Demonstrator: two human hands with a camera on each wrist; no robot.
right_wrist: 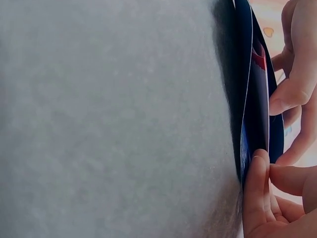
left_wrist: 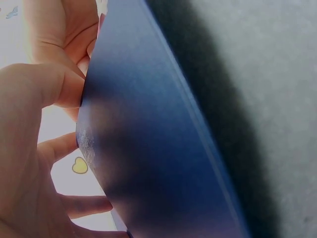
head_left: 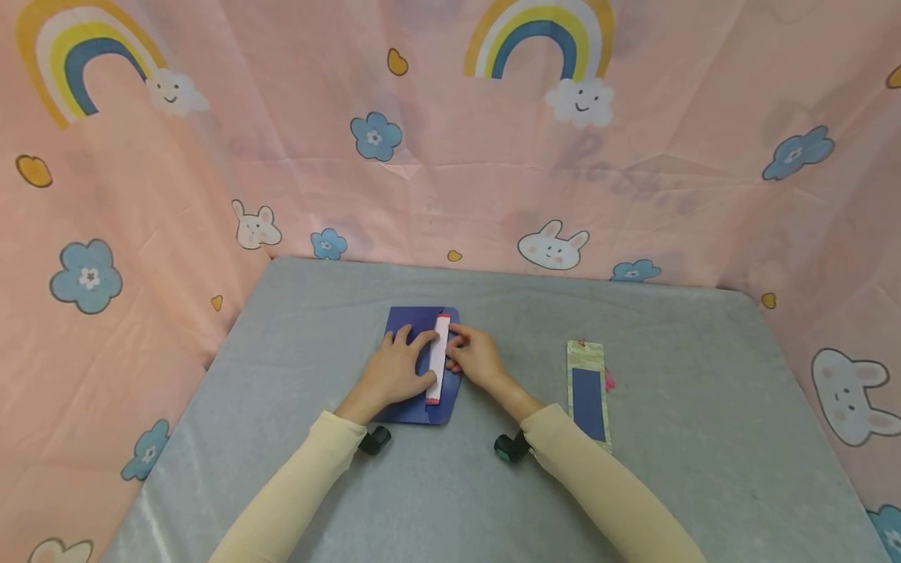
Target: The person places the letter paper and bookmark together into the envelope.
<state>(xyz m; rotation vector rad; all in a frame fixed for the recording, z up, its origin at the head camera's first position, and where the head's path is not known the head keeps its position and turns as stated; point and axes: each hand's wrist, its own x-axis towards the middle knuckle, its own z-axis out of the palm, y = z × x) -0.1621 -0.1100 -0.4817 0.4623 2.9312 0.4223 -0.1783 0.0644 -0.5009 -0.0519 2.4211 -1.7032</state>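
Note:
A dark blue folded paper cover [head_left: 411, 317], like a card or envelope, lies on the table under my left hand [head_left: 394, 371]. That hand spreads its fingers over the cover, with thumb and index finger reaching the left edge of a white paper strip [head_left: 438, 360] with red ends. My right hand [head_left: 482, 358] comes from the other side and pinches the strip's right edge between thumb and fingers [right_wrist: 257, 183]. The right wrist view shows the strip standing up within the parted blue paper. In the left wrist view, the blue cover [left_wrist: 143, 114] hides part of both hands.
To the right lies a long pale green paper piece [head_left: 586, 356] with a dark blue panel; a pink tassel-like bit [head_left: 609, 381] shows beside it. The grey cloth-covered table [head_left: 676, 438] meets a pink patterned curtain [head_left: 450, 211] at its back and sides.

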